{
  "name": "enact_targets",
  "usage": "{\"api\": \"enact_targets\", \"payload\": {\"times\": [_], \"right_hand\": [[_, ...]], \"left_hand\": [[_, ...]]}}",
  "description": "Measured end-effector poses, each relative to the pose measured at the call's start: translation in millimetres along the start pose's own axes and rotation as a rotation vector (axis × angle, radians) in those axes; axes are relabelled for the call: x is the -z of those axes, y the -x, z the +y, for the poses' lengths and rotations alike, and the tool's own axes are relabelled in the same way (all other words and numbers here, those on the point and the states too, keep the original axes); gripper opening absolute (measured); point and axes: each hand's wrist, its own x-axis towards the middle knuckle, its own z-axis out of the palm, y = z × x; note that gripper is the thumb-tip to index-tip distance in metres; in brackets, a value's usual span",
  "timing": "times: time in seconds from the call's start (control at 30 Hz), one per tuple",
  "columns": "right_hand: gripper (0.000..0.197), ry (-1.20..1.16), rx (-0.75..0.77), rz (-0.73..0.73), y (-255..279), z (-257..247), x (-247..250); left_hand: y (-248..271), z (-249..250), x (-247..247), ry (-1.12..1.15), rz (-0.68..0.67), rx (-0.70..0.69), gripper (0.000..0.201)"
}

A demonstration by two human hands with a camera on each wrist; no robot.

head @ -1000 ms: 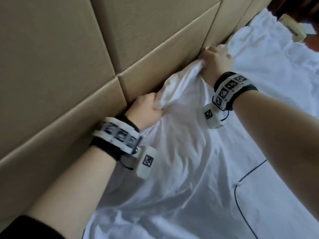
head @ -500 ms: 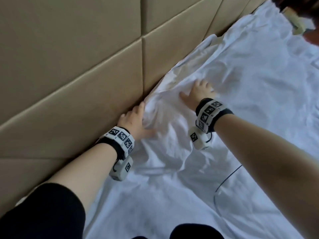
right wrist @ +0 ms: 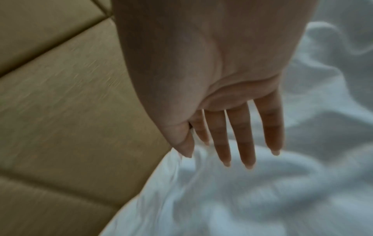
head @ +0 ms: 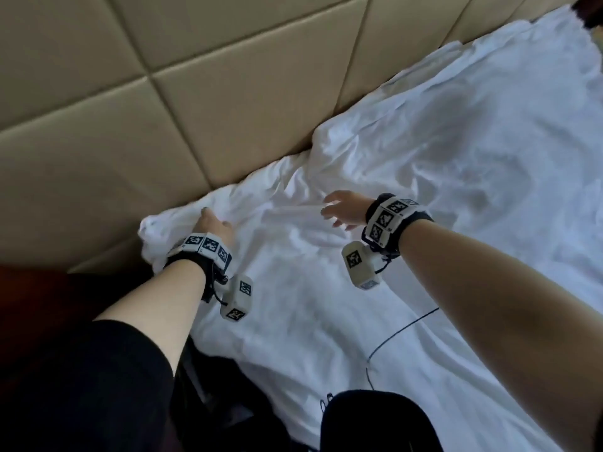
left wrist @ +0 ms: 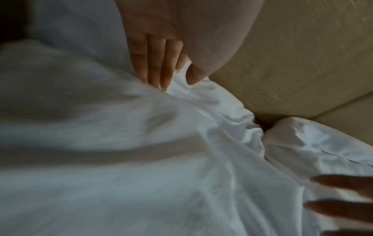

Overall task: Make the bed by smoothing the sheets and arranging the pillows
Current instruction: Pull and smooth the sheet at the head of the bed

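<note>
My left hand (head: 212,226) lies on the white sheet (head: 424,177) at the bunched corner (head: 153,230) of it, right where the cloth meets the tan padded headboard (head: 195,102). In the left wrist view my fingers (left wrist: 155,63) are straight and close together, their tips pressing down into a fold of the sheet, with the thumb beside them just touching the cloth; nothing is pinched between them. My right hand (head: 346,210) is out over the middle of the sheet, well apart from the left one, with the fingers (right wrist: 242,135) stretched out and slightly spread, holding nothing. From the right wrist view I cannot tell whether the fingertips touch the cloth or hang just above it. The sheet covers the bed and runs along the foot of the headboard, heavily wrinkled, with a raised ridge (head: 329,138) of folds near the headboard past my right hand. Each wrist wears a black band with white marker blocks (head: 208,246). A thin black cable (head: 401,327) lies across the sheet near my right forearm. My left upper arm is in a black sleeve (head: 98,370).
</note>
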Motion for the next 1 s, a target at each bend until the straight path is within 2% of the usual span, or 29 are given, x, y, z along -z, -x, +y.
{"api": "enact_targets", "payload": {"times": [0.17,0.3,0.43,0.53,0.63,0.7,0.8,0.9,1.0], "right_hand": [[0.047,0.222,0.011,-0.129,13.3,19.4,-87.5],[0.056,0.452,0.028,-0.141,10.1,30.2,-144.2],[0.067,0.474,0.093,-0.036,4.7,22.3,-172.5],[0.063,0.376,0.206,0.026,0.5,-2.1,-185.8],[0.061,0.328,0.294,0.039,-5.8,-31.4,-195.8],[0.064,0.332,0.299,0.019,-7.6,-44.7,-200.6],[0.071,0.379,0.267,-0.021,-6.5,-50.4,-209.8],[0.081,0.425,0.221,-0.051,4.9,-48.8,-221.2],[0.096,0.444,0.218,-0.054,22.5,-57.3,-235.3]], "left_hand": [[34.5,-103.1,-15.7,0.013,0.108,0.087,0.043],[47.4,-152.0,-25.9,0.116,0.183,0.164,0.062],[21.6,-166.8,-10.3,0.31,0.335,0.005,0.084],[-5.8,-161.5,7.4,0.399,0.282,-0.076,0.097],[-30.1,-154.2,15.0,0.411,0.246,-0.066,0.091],[-39.8,-147.9,16.9,0.403,0.158,-0.03,0.091],[-44.8,-142.1,13.2,0.19,0.008,0.005,0.084],[-35.8,-143.1,15.8,0.107,0.099,-0.024,0.063],[-24.2,-145.7,50.4,0.221,0.227,-0.082,0.047]]}}
